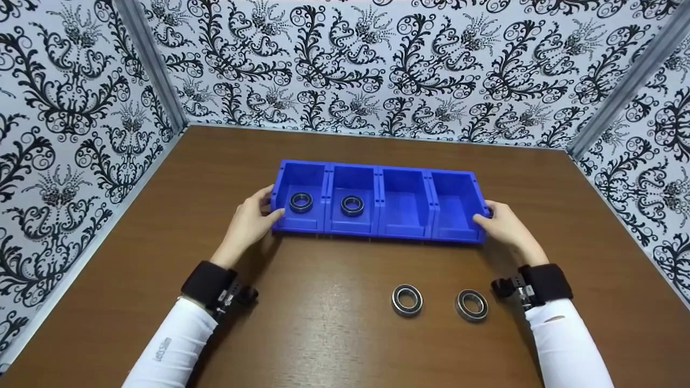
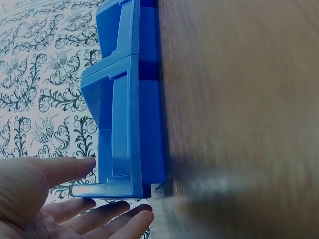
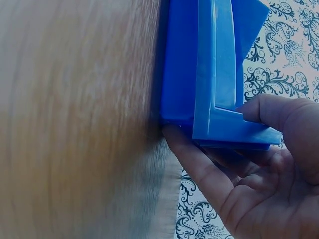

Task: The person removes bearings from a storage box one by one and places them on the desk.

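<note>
A blue bin row (image 1: 405, 230) of joined open compartments lies crosswise between the two hands. My left hand (image 1: 249, 222) grips its left end, thumb over the end wall and fingers outside. At the opposite end, my right hand (image 1: 508, 226) pinches the end wall; in the right wrist view, a finger (image 3: 199, 164) reaches beneath the bin's corner. One black-sealed ball bearing (image 1: 310, 202) lies in the leftmost compartment, another bearing (image 1: 352, 213) in the compartment beside it. Whether the bin row touches the table is hard to tell.
Two more bearings lie flat on the brown wooden table (image 1: 323, 334) in front of the bin row: one bearing (image 1: 395, 302) right of centre, the other bearing (image 1: 460, 305) nearer the right wrist. Patterned wall panels (image 1: 345, 70) border the table at the back and sides.
</note>
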`<state>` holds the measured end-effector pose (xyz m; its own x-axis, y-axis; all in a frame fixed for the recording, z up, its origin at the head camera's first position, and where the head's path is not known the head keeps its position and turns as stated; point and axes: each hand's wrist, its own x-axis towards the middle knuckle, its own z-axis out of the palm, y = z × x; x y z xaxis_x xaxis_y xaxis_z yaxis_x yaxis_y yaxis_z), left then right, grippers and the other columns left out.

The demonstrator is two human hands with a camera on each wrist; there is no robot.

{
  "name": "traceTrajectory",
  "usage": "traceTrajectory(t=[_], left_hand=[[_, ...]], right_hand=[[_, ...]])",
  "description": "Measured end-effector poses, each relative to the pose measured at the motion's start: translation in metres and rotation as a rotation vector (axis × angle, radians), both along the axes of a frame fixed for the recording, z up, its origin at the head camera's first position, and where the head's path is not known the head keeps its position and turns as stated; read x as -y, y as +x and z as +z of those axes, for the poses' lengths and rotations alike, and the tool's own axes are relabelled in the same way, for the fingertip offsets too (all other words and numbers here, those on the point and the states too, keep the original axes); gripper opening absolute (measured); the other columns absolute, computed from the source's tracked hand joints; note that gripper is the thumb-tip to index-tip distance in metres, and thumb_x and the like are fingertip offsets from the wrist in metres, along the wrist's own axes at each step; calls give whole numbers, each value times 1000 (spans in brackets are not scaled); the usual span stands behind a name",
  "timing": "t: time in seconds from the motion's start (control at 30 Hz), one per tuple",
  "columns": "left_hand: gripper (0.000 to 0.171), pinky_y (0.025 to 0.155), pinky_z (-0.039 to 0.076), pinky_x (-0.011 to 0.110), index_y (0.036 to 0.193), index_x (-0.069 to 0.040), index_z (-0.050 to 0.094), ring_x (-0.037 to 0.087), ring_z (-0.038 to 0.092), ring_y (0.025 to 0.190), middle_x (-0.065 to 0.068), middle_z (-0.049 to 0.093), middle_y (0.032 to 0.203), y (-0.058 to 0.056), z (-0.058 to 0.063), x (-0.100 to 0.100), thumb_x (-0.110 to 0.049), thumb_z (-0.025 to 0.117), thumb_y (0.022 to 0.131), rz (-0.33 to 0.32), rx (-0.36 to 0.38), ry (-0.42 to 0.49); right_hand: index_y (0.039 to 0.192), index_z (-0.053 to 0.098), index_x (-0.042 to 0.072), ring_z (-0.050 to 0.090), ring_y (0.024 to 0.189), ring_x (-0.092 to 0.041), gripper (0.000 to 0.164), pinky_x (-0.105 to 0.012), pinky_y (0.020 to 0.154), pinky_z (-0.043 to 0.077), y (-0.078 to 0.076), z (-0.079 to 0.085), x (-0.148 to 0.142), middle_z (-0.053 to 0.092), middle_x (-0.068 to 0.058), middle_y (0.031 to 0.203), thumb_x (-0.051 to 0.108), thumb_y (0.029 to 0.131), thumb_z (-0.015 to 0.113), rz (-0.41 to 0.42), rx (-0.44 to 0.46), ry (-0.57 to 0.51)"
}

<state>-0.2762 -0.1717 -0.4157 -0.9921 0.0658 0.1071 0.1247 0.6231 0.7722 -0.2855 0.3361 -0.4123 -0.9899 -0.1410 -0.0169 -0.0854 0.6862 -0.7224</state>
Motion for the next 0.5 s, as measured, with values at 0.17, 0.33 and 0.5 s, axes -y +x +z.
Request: traceTrajectory(t=[0.17, 0.33, 0.5], left_hand=[[66, 106, 54, 54, 155, 2, 39, 43, 63, 129, 29, 54, 150, 3, 3, 0, -14, 67, 98, 12, 6, -20], [64, 104, 54, 56, 155, 0, 41, 42, 63, 129, 27, 52, 151, 5, 8, -1, -16, 67, 98, 17, -2, -57], [61, 103, 55, 56, 152, -2, 45, 40, 65, 127, 24, 56, 149, 7, 14, -3, -19, 68, 98, 27, -2, -84]], right_hand=[[135, 49, -22, 64, 84, -10, 45, -11, 67, 50, -1, 0, 0, 66, -37, 118, 4, 98, 50, 0, 4, 25], [134, 50, -22, 64, 81, -8, 44, -12, 67, 51, -1, 0, -1, 66, -35, 114, 4, 98, 50, -1, 2, 14], [131, 52, -22, 63, 78, -6, 42, -13, 66, 53, 0, 0, 0, 67, -34, 111, 3, 97, 50, 4, -5, -5]])
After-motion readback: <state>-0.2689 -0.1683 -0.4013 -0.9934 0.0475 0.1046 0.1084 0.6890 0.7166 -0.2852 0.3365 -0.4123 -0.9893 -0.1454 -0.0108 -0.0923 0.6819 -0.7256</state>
